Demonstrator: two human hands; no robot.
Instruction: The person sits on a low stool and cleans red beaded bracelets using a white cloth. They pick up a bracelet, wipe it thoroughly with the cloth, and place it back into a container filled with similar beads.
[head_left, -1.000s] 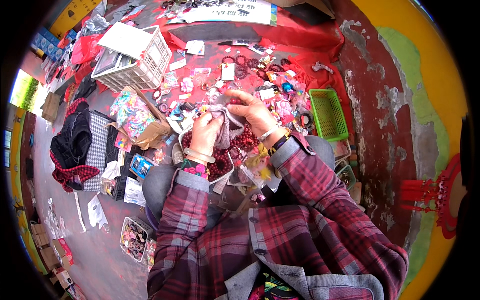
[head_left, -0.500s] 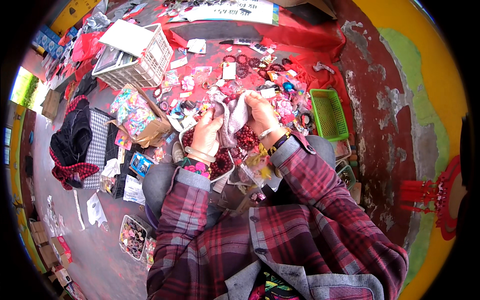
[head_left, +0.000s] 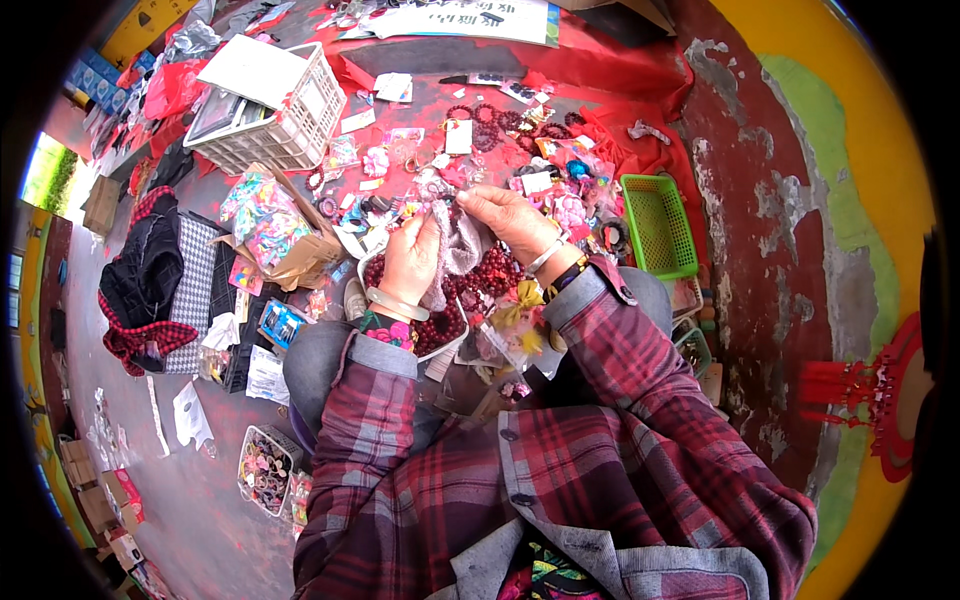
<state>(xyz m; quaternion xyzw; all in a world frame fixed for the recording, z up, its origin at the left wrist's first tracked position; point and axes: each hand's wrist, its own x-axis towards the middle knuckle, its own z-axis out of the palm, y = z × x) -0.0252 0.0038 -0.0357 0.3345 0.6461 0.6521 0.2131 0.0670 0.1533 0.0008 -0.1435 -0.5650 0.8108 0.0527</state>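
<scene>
A greyish-pink cloth [head_left: 461, 248] hangs in folds between my hands, above a white basket [head_left: 448, 349] of dark red bead strings [head_left: 494, 272]. My left hand [head_left: 411, 262] is closed on the cloth's left side, thumb up. My right hand [head_left: 510, 220] is pinched at the cloth's upper edge, close to the left fingertips. What the right fingertips hold is too small to make out. A clear bag with a yellow bow [head_left: 519, 305] lies beside the basket, below my right wrist.
Small packaged trinkets and dark red bracelets [head_left: 486, 135] are strewn ahead. A green basket [head_left: 660, 228] stands right, by the peeling wall. At left are a white crate [head_left: 283, 136], a cardboard box [head_left: 306, 257] of colourful packets and a dark jacket [head_left: 146, 270]. A small basket [head_left: 268, 466] sits lower left.
My right hand has shifted left and turned over the cloth, its fingertips nearer the left hand. Dark red beads seen at the cloth's top are now out of sight there.
</scene>
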